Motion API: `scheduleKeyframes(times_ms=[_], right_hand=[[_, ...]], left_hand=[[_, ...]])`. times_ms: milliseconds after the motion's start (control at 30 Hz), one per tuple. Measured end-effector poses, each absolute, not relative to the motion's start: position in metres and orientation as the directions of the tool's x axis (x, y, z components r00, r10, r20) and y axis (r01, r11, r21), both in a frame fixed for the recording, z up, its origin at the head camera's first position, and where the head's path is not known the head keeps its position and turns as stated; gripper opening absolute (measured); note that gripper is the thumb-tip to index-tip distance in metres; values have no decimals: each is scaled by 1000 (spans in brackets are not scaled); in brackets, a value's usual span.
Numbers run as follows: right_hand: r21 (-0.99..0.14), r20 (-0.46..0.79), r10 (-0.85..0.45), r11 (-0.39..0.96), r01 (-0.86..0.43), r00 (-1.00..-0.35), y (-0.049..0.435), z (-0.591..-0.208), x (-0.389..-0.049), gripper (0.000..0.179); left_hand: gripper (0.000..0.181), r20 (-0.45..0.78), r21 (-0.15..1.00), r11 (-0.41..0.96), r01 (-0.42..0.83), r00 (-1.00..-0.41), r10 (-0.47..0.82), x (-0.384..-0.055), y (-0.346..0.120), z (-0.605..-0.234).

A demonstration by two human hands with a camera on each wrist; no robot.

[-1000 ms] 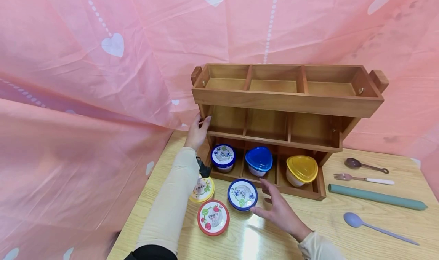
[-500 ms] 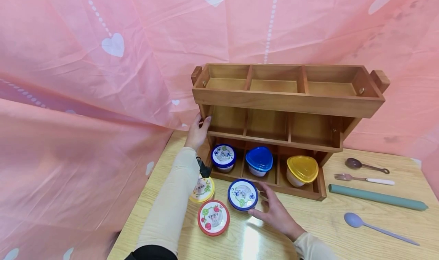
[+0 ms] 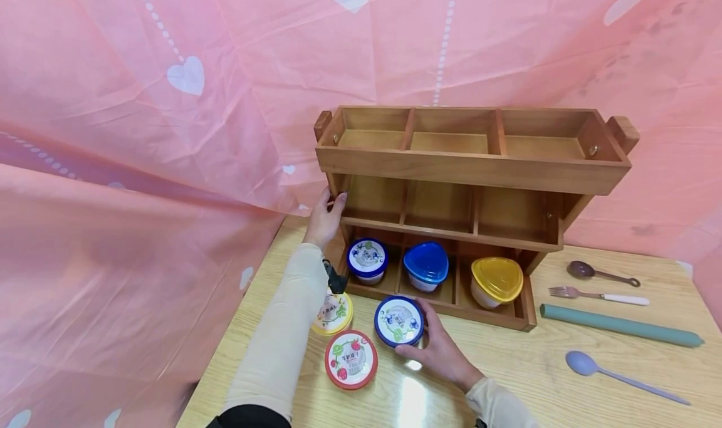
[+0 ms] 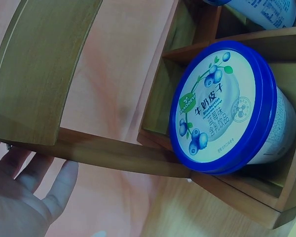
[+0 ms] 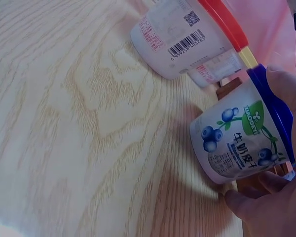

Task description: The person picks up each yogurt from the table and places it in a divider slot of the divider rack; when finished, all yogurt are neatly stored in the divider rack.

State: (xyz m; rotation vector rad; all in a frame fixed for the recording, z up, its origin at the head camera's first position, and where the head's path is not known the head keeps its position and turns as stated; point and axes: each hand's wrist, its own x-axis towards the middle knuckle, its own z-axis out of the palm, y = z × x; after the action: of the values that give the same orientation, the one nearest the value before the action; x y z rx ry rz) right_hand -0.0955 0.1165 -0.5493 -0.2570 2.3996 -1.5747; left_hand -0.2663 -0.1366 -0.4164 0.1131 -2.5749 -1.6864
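Observation:
My left hand holds the left side post of a three-tier wooden shelf; in the left wrist view its fingertips reach behind the wood. On the table, my right hand grips a blue-lidded blueberry dairy cup, thumb at the near side and fingers round the right. The right wrist view shows the thumb against the lid of this cup. Left of it stand a red-lidded cup and a yellow-lidded cup, the latter partly hidden by my left forearm.
The shelf's bottom tier bears another blueberry cup, a blue-lidded tub and a yellow-lidded tub. On the right lie a brown spoon, a fork, a green rolled mat and a purple spoon. A pink curtain hangs behind.
My right hand has moved left and closed its fingers round the blue-lidded blueberry cup, which stays in place. My left hand has kept its hold on the shelf post.

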Motion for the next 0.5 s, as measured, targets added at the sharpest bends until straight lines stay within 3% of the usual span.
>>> scheduleKeyframes(times_ms=[500], right_hand=[[-921,-170,-259,386,59,-951,108,-552,-97,107]], left_hand=[[55,7,918,395,-27,-996,-85,-267,-138,-417]])
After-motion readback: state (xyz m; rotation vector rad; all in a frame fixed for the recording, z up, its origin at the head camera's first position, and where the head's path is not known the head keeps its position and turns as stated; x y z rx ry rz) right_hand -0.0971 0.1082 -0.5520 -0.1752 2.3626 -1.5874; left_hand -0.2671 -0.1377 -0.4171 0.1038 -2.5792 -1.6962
